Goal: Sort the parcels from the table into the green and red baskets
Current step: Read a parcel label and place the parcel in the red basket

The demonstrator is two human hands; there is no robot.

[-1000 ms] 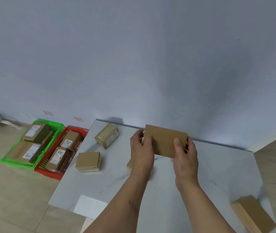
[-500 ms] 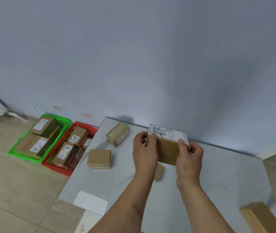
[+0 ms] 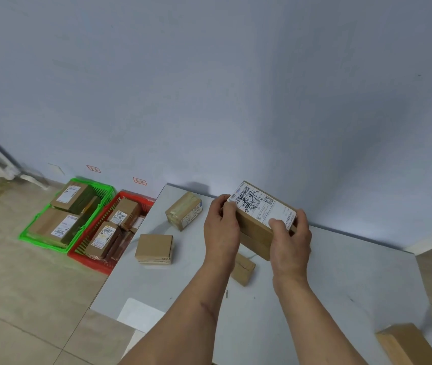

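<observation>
**Both hands hold a labelled parcel above the counter**

A left hand point(image 3: 221, 227) and a right hand point(image 3: 290, 239) grip the ends of a brown cardboard parcel point(image 3: 258, 227), raised above the pale marble-patterned counter point(image 3: 328, 272), its white shipping label point(image 3: 262, 206) turned upward. Four more brown parcels lie on the counter: a taped one point(image 3: 184, 210) near the wall, a squarish one point(image 3: 154, 248) by the left edge, a small one point(image 3: 242, 268) under the hands, and one point(image 3: 407, 343) at the near right corner. On the tiled floor point(image 3: 12, 285) to the left, a green plastic basket point(image 3: 32, 237) and a red plastic basket point(image 3: 91, 262) stand side by side, both holding labelled parcels.
</observation>
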